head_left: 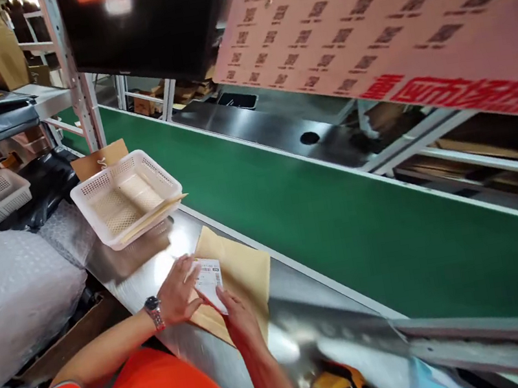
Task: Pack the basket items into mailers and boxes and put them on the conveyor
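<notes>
1. the white labelled item [211, 280] is lying over the brown envelope [245, 265], with both hands at it and its printed face turned up.
2. the right hand [240, 318] is pinching the item's lower right corner, thumb on top; the fingers beneath are hiding, so i cannot tell how they are set.
3. the left hand [176, 292] is reaching over the item's left edge, fingers stretching out close together and thumb standing apart; i cannot tell whether they are pressing on it.
4. a watch [154, 310] is circling the left wrist.
5. the envelope is resting on the metal counter [302, 315], beside the green belt [301, 213].
6. a white basket [97, 225] is sitting near the envelope, on its left, with a tan piece [149, 219] lying along its front side.
7. bubble wrap [13, 292] is bulging further left.
8. a yellow-and-black object [333, 387] is lying near the right forearm, blurring.
</notes>
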`<state>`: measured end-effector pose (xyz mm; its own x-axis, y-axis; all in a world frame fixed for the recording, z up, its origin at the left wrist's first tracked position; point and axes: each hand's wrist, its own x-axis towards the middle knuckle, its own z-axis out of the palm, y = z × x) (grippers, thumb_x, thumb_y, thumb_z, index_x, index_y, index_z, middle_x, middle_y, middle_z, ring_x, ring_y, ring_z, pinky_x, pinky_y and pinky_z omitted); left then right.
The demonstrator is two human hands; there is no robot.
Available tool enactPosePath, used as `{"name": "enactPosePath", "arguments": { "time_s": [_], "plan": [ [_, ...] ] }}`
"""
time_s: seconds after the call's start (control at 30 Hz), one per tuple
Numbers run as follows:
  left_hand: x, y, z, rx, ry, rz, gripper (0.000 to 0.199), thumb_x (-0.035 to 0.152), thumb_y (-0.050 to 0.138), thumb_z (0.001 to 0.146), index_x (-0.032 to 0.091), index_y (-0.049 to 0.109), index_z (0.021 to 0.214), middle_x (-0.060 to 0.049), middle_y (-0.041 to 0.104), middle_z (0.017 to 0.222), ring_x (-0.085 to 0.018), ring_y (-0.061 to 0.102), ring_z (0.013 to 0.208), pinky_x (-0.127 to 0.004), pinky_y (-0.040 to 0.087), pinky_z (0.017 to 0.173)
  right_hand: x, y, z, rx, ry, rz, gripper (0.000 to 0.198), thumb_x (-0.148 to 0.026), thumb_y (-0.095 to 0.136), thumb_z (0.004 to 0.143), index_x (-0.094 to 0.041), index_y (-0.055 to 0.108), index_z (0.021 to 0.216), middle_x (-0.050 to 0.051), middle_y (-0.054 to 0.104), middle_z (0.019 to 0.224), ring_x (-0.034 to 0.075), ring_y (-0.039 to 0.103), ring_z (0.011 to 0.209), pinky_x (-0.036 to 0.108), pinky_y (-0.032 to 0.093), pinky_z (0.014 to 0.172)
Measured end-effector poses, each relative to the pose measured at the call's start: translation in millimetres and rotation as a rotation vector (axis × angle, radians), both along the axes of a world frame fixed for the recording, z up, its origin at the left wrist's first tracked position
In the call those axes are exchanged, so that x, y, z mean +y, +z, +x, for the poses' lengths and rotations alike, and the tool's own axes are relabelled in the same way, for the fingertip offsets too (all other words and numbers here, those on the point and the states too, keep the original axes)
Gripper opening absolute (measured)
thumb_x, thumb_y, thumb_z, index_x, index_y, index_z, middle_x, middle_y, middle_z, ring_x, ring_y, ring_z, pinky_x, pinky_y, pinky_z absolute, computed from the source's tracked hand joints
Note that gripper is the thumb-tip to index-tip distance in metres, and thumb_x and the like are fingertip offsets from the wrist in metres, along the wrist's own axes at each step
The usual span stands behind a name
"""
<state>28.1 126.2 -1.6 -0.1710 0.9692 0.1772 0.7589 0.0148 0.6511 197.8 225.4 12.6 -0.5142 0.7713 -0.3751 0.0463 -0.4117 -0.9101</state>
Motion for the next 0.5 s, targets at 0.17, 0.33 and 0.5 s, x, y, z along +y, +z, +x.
{"name": "enactPosePath", "arguments": {
  "time_s": [0.17,0.33,0.5],
  "plan": [
    [0,-20.4,48,-0.926,0.132,-0.414,0.061,0.052,0.087,0.096,0.012,0.077,0.142,-0.023,0.083,0.137,-0.036,0.084,0.122,-0.046,0.072,0.093,-18,-21,24,0.025,-0.055,-0.120,0.073,-0.084,0.098,0.060,-0.019,0.087,0.091,0.012,0.089,0.096,0.035,0.084,0.093,0.048,0.070,0.085],
    [11,-25.1,84,-1.243,0.322,-0.398,0.047,0.046,0.101,0.081,0.012,0.084,0.109,-0.017,0.089,0.111,-0.023,0.084,0.081,-0.025,0.058,0.057,-25,-31,61,0.072,-0.124,-0.211,0.065,-0.079,0.099,0.063,-0.023,0.089,0.093,0.008,0.090,0.099,0.030,0.083,0.093,0.043,0.069,0.086],
    [20,-19.1,95,-1.296,0.405,-0.356,0.037,0.029,0.103,0.077,0.013,0.085,0.104,-0.014,0.089,0.106,-0.021,0.082,0.075,-0.025,0.061,0.060,-32,-38,97,0.128,-0.140,-0.271,0.062,-0.071,0.106,0.064,-0.024,0.092,0.101,0.009,0.091,0.101,0.030,0.085,0.101,0.042,0.068,0.095]
  ]
}}
